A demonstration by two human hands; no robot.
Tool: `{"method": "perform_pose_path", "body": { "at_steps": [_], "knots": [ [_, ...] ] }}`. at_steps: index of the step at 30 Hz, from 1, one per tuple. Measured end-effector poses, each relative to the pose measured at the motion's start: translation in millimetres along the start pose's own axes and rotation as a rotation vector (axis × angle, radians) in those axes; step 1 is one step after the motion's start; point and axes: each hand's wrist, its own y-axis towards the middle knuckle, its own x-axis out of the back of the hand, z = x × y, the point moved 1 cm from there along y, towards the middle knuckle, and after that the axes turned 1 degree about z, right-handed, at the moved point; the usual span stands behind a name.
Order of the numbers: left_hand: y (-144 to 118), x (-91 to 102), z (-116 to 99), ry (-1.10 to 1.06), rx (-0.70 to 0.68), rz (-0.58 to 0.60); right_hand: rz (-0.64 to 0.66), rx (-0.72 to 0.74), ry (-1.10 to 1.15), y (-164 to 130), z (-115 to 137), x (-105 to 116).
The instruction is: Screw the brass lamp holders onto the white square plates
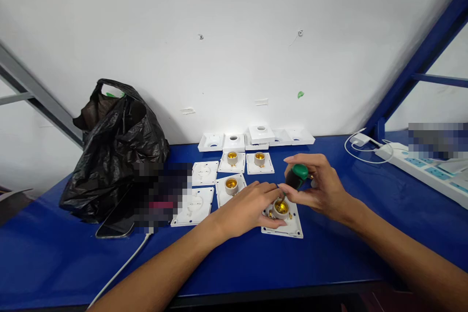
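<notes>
A screwdriver point(297, 175) with a green and black handle is gripped in my right hand point(323, 187). Its shaft slants down into the brass-lined cup of a lamp socket point(281, 208). That socket sits on a square white base plate point(290, 226) on the table. My left hand point(252, 207) grips the near and left side of the socket, thumb in front and fingers behind it, close to the shaft. Just left of this hand lies another plate with a socket point(231, 186), partly covered by the hand.
Behind are two more socketed plates point(259, 158) and several white covers point(234, 141) along the wall. Bare white plates point(204, 173) lie left, near a phone point(117, 219) and a black plastic bag point(120, 151). A power strip point(424, 165) stands right on the blue table point(329, 263).
</notes>
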Motion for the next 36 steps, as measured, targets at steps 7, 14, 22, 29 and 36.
{"method": "perform_pose_path", "body": {
  "at_steps": [7, 14, 22, 29, 36],
  "knots": [
    [0, 1.8, -2, 0.001, 0.018, 0.005, 0.212, -0.108, 0.05, 3, 5, 3],
    [1, 4.3, -4, -0.011, 0.009, 0.033, 0.146, -0.09, 0.012, 1, 3, 1],
    [0, 5.5, -7, -0.021, 0.02, 0.03, 0.05, -0.048, -0.017, -1, 0, -1],
    [-1, 7.2, -8, -0.029, 0.028, 0.042, -0.016, -0.061, 0.006, -4, -4, -2],
    [-1, 6.5, -7, -0.03, 0.031, 0.044, -0.008, -0.054, 0.003, -3, -4, -4]
  ]
}}
